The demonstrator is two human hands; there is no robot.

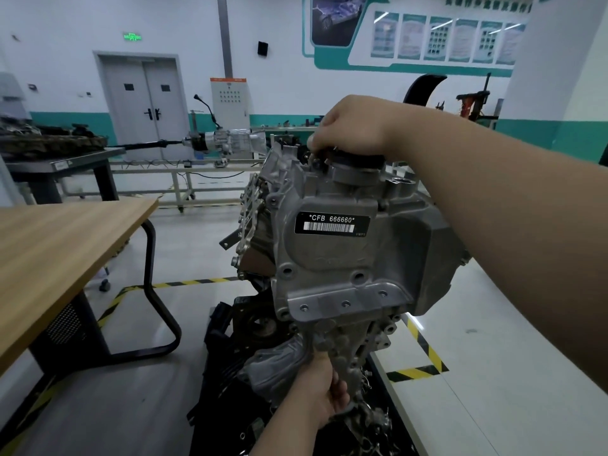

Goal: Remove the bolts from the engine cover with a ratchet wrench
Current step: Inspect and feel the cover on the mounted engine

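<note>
One grey engine cover [345,258] stands upright at mid frame against the dark engine [230,340], label [332,223] facing the camera. The left hand [320,391] grasps its lower end. The right hand [350,126] curls its fingers onto the top edge beside a black cap [360,159]; whether they pinch a bolt cannot be told. A wooden table [65,245] stands to the left.
</note>
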